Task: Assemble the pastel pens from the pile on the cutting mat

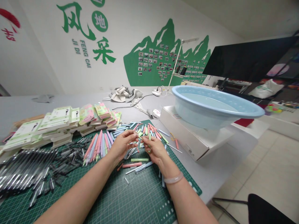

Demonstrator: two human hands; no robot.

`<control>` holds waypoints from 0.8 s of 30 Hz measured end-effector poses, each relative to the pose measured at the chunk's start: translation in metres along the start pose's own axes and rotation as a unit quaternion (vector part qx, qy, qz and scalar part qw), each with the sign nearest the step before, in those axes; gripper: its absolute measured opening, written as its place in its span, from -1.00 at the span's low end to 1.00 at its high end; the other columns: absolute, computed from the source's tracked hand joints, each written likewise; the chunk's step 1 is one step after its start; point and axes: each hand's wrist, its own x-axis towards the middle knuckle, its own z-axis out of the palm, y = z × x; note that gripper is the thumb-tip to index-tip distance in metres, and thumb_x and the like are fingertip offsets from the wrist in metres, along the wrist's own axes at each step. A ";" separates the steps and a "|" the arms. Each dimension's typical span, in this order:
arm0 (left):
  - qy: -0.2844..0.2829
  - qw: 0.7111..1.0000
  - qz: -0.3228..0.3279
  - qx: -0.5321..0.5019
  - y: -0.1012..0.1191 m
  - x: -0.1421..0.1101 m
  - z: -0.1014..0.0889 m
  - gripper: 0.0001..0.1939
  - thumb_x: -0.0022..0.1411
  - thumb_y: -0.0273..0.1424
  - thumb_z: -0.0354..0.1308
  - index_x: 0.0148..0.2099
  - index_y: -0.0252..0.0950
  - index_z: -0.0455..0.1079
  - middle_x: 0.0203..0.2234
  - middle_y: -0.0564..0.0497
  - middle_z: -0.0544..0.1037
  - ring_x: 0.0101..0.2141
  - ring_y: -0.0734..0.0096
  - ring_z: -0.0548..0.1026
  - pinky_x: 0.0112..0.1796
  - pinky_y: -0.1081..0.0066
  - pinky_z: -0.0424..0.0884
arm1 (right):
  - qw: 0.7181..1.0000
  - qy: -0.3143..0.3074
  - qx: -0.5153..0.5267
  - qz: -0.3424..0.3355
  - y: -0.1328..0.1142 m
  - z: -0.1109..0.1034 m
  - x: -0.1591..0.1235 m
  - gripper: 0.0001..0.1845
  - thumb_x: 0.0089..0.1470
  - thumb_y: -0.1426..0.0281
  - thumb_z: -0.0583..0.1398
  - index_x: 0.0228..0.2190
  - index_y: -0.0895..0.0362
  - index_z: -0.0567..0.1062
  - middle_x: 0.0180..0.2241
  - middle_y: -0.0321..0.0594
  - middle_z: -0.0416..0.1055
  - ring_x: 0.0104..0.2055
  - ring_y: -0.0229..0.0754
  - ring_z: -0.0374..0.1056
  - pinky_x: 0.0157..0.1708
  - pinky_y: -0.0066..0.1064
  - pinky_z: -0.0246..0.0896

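Observation:
My left hand [126, 142] and my right hand [154, 148] are close together above the cutting mat, fingertips nearly meeting. A thin, light-coloured pen part [139, 137] spans the gap between them, pinched by my left fingers. My right fingers are curled round a light green pen barrel [149, 140], partly hidden by the hand. Behind and beneath lies a loose heap of pink, blue and green pen parts [158, 132]. Below the hands are a green barrel [139, 160] and a pink barrel [132, 165]. Assembled-looking pastel pens [99, 146] lie in a row left of my left hand.
Clear-and-black pens [25, 169] and black pen parts [70, 158] cover the left of the green cutting mat [116, 199]. Stacked small boxes [60, 116] stand behind them. At right, a blue basin [198, 109] rests on a white carton [187, 137]. Cloths [126, 94] lie farther back.

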 end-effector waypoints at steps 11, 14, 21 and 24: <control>-0.004 0.999 0.016 0.034 0.000 -0.001 -0.001 -0.78 0.03 -0.37 0.28 -0.25 -0.34 0.39 -0.39 -0.02 0.47 -0.40 0.48 0.45 -0.48 0.52 0.48 | 1.000 -0.001 -0.001 0.001 0.002 -0.001 0.000 -0.72 -0.31 0.39 0.41 -0.48 0.26 0.52 -0.54 -0.23 0.42 -0.63 -0.47 0.09 -0.76 -0.65 -0.24; -0.004 0.999 0.020 0.041 -0.001 -0.001 -0.002 -0.78 0.03 -0.36 0.27 -0.26 -0.34 0.39 -0.39 -0.01 0.47 -0.40 0.47 0.44 -0.48 0.51 0.48 | 1.000 0.002 -0.004 0.001 0.002 -0.001 0.000 -0.73 -0.31 0.40 0.41 -0.48 0.26 0.52 -0.55 -0.24 0.41 -0.64 -0.47 0.08 -0.76 -0.65 -0.24; -0.002 0.997 0.041 0.066 -0.001 -0.003 -0.001 -0.79 0.03 -0.35 0.26 -0.28 -0.32 0.39 -0.40 0.03 0.45 -0.41 0.45 0.43 -0.47 0.46 0.48 | 1.000 0.008 -0.003 -0.003 0.003 -0.002 0.001 -0.73 -0.31 0.41 0.41 -0.48 0.26 0.51 -0.55 -0.24 0.41 -0.64 -0.48 0.08 -0.75 -0.66 -0.24; -0.004 0.997 0.039 0.071 0.001 -0.005 0.000 -0.79 0.02 -0.33 0.26 -0.29 -0.32 0.39 -0.40 0.01 0.45 -0.41 0.43 0.44 -0.47 0.44 0.48 | 1.000 0.010 -0.001 -0.002 0.003 -0.002 0.001 -0.72 -0.31 0.40 0.41 -0.49 0.26 0.51 -0.55 -0.24 0.41 -0.64 -0.48 0.07 -0.75 -0.65 -0.25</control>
